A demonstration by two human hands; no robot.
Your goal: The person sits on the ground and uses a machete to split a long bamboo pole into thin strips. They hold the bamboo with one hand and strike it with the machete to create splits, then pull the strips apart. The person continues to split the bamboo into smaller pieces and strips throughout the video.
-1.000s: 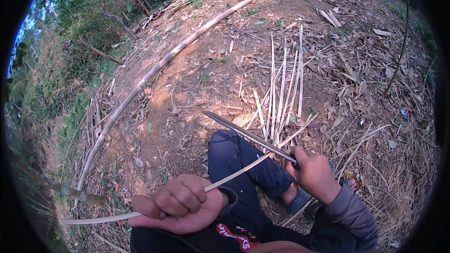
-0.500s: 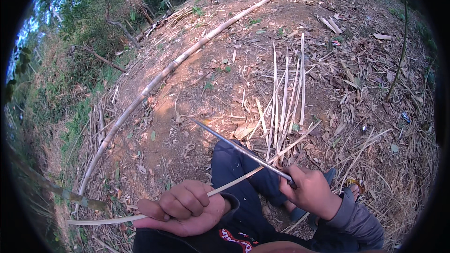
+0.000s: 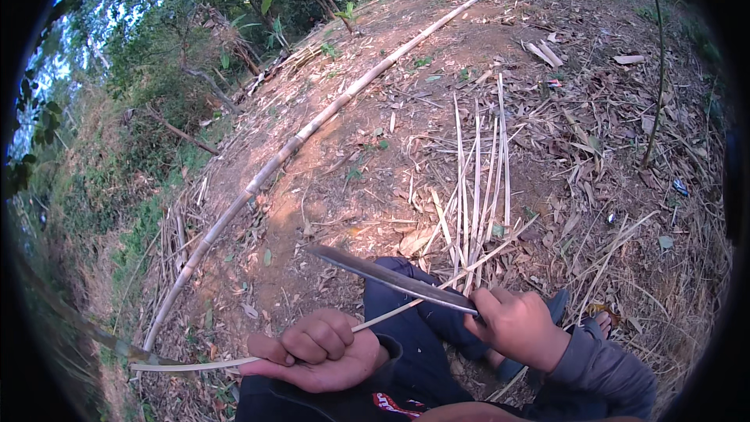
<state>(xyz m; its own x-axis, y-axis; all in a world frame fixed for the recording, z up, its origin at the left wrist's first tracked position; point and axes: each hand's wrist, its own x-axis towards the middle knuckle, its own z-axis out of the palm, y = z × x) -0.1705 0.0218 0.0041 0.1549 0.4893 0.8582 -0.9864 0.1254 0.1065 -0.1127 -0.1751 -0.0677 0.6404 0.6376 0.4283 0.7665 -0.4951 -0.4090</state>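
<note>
My left hand (image 3: 316, 348) is closed around a thin pale bamboo strip (image 3: 195, 363) that runs from the lower left across my lap toward my right hand. In my right hand (image 3: 516, 324) I grip the handle of a long dark knife (image 3: 383, 272), whose blade points up and to the left over my knee. The blade lies just above the strip, near where it passes my right hand. My legs in dark blue trousers (image 3: 414, 336) are under both hands.
A bundle of split bamboo strips (image 3: 476, 180) lies on the bare earth ahead of my knees. A long whole bamboo pole (image 3: 312, 125) crosses the ground diagonally from lower left to upper right. Dry leaves cover the right side; bushes stand at left.
The camera view has tilted up slightly. My right hand with the knife has shifted a little left and toward the strip; my left hand keeps its grip.
</note>
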